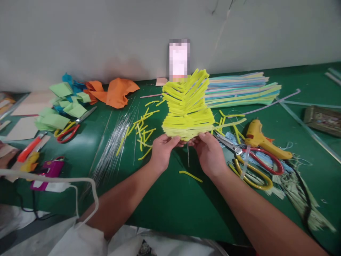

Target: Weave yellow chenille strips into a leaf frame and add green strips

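A yellow leaf shape made of many short strips (186,103) is held up above the green table, its strips slanting out from a middle line. My left hand (163,149) pinches its lower left edge, thumb in front and fingers behind. At the lower right edge, my right hand (209,151) grips it the same way. A thin wire stem (188,156) hangs down between the two hands. Loose yellow strips (144,128) lie to the left of it, and a single yellow strip (190,176) rests below the hands.
Right of my hands lie a yellow glue gun (257,137), scissors (255,160) and pale fringe scraps (301,199). Coloured strips (245,90) are stacked behind. Leftward are thin wires (114,145), other scissors (70,131), green paper (61,90) and orange paper (119,92). A phone (179,58) leans on the wall.
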Demonstrator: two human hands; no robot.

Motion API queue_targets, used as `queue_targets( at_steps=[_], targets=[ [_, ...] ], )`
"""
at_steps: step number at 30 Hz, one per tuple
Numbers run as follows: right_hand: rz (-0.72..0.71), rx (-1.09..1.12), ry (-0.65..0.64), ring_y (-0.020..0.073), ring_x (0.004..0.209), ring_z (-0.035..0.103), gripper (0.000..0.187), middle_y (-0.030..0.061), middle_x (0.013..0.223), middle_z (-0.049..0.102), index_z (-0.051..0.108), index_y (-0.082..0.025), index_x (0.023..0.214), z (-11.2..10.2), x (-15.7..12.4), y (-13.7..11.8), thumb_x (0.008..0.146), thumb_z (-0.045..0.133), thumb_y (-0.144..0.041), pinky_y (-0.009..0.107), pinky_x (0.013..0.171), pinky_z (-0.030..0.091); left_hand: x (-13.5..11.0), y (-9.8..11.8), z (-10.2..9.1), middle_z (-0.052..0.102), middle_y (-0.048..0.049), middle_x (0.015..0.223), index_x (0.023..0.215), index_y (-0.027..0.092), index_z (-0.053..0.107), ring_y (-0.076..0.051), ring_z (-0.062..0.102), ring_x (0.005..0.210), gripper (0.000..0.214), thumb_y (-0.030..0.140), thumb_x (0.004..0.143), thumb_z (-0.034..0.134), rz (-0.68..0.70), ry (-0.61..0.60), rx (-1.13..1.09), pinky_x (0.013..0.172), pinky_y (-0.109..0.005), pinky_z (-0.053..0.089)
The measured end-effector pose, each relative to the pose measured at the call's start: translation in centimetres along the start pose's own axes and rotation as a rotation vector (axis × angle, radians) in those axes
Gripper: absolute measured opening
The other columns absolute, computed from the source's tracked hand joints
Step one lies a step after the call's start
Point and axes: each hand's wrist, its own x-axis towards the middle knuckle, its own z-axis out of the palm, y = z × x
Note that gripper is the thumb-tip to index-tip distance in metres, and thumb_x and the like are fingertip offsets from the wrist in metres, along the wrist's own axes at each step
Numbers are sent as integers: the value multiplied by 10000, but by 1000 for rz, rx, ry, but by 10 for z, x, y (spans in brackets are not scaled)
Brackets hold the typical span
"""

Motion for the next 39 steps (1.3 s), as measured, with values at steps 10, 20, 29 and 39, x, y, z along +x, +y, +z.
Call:
queue_targets(
  at_steps=[10,20,29,39],
  targets=[
    [42,16,-42,146,649,545,141,4,684,622,624,-213,703,1,0,-3,783,618,-329,290,659,462,0,0,1,765,-51,831,879,173,753,-156,703,697,257,341,698,823,-2,-18,-29,677,-286,574],
    [217,-56,-110,138,556,481,133,-2,629,595,656,-224,756,2,1,-4,674,664,-328,277,521,423,-2,2,1,756,-68,824,903,152,746,-167,684,686,325,366,674,835,-58,-72,-32,690,-328,567],
    [-29,-121,92,117,610,546,91,-16,653,641,648,-198,690,-3,1,5,667,732,-223,268,617,451,0,0,2,762,-43,837,887,177,748,-144,684,675,284,340,673,836,-18,-15,-58,665,-291,562],
    [-318,-253,257,111,592,563,229,-40,734,633,611,-232,796,0,-5,1,684,804,-280,279,604,489,0,-1,0,763,-53,841,920,178,749,-158,699,696,267,340,715,807,-1,-26,-26,681,-293,564]
  ],
)
